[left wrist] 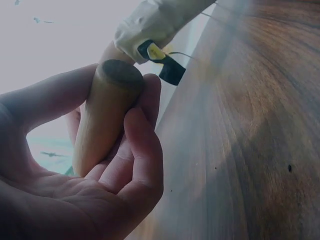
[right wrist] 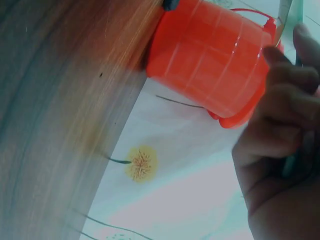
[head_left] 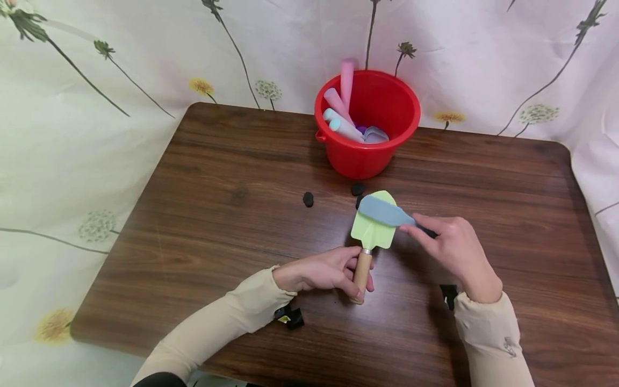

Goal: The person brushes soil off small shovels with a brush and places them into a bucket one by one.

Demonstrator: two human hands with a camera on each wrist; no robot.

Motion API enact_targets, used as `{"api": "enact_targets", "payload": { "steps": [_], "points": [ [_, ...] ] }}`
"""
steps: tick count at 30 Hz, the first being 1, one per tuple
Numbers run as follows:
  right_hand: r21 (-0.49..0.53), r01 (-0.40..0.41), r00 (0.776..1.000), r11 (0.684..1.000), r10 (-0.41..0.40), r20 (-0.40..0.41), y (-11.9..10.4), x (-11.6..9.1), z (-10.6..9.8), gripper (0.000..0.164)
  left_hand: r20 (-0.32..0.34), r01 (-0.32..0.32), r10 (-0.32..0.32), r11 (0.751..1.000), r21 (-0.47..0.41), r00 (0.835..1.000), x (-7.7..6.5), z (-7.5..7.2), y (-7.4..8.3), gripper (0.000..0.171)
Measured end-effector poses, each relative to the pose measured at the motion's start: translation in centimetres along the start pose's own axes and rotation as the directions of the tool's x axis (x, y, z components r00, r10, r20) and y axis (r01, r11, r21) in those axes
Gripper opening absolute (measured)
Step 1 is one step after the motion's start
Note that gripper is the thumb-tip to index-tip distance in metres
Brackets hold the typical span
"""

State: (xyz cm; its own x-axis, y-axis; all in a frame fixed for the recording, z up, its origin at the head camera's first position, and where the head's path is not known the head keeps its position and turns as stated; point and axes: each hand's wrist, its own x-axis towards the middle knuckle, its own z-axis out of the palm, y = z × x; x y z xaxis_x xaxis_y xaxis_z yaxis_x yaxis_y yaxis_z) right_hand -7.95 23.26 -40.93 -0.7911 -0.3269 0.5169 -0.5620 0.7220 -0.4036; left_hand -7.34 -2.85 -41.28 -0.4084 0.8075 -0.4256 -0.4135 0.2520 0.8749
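Note:
My left hand [head_left: 333,270] grips the wooden handle of a small garden trowel [head_left: 369,232] with a light-green blade, which points away toward the bucket. In the left wrist view, thumb and fingers curl round that wooden handle [left wrist: 102,122]. Held in my right hand [head_left: 452,244] is a long, flat blue-grey tool [head_left: 382,210] with a dark handle; its exact kind is unclear. The tool's flat end lies across the trowel blade in the head view, though contact cannot be told. The right wrist view shows the right hand [right wrist: 280,130] with its fingers curled round the handle.
A red bucket [head_left: 362,161] stands at the table's back edge, holding several pink, pale-blue and purple tools. Small black lumps lie before it, one black lump [head_left: 308,199] to the left and others near the trowel tip. Printed cloth [head_left: 145,48] hangs behind the brown table [head_left: 208,215].

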Motion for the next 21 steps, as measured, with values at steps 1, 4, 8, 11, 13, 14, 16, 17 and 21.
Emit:
{"api": "enact_targets", "payload": {
  "steps": [1, 4, 8, 11, 13, 14, 16, 17, 21],
  "points": [
    [-0.019, 0.008, 1.0, 1.0, -0.008, -0.03, 0.1, 0.1, 0.0, 0.05, 0.004, 0.002, -0.002, 1.0, -0.01, 1.0, 0.0, 0.0, 0.0, 0.056],
    [-0.048, 0.0, 0.996, 0.999, -0.004, -0.088, 0.3, 0.2, 0.0, 0.062, 0.011, 0.005, -0.005, 1.0, -0.023, 1.0, -0.1, 0.0, 0.0, 0.056],
    [-0.06, -0.025, 0.993, 0.998, 0.018, -0.115, 0.7, 0.2, 0.0, 0.063, 0.006, 0.007, -0.006, 1.0, -0.019, 1.0, 0.0, 0.0, 0.0, 0.057],
    [-0.075, -0.03, 0.99, 0.997, 0.019, -0.142, 1.0, 0.1, 0.0, 0.063, -0.015, 0.009, -0.009, 1.0, -0.006, 1.0, 0.1, -0.1, -0.2, 0.059],
    [-0.068, -0.037, 0.986, 0.997, 0.025, -0.168, 1.2, 0.1, 0.0, 0.064, -0.038, 0.014, -0.013, 1.0, 0.017, 0.999, 0.2, -0.2, -0.3, 0.061],
    [-0.058, -0.041, 0.983, 0.997, 0.03, -0.18, 1.2, 0.1, 0.0, 0.064, -0.05, 0.016, -0.015, 0.999, 0.029, 0.999, 0.2, -0.2, -0.3, 0.061],
    [-0.039, -0.054, 0.98, 0.998, 0.045, -0.196, 1.3, 0.1, -0.1, 0.063, -0.069, 0.019, -0.015, 0.998, 0.052, 0.997, 0.1, -0.3, -0.4, 0.061],
    [-0.023, -0.062, 0.978, 0.998, 0.056, -0.2, 1.3, 0.0, -0.1, 0.061, -0.078, 0.017, -0.013, 0.998, 0.061, 0.997, 0.1, -0.3, -0.4, 0.06],
    [0.029, -0.111, 0.974, 0.993, 0.114, -0.198, 1.0, 0.0, -0.6, 0.035, -0.112, -0.009, 0.014, 0.999, 0.05, 0.994, 0.2, -0.4, -0.4, 0.05]
  ]
}}
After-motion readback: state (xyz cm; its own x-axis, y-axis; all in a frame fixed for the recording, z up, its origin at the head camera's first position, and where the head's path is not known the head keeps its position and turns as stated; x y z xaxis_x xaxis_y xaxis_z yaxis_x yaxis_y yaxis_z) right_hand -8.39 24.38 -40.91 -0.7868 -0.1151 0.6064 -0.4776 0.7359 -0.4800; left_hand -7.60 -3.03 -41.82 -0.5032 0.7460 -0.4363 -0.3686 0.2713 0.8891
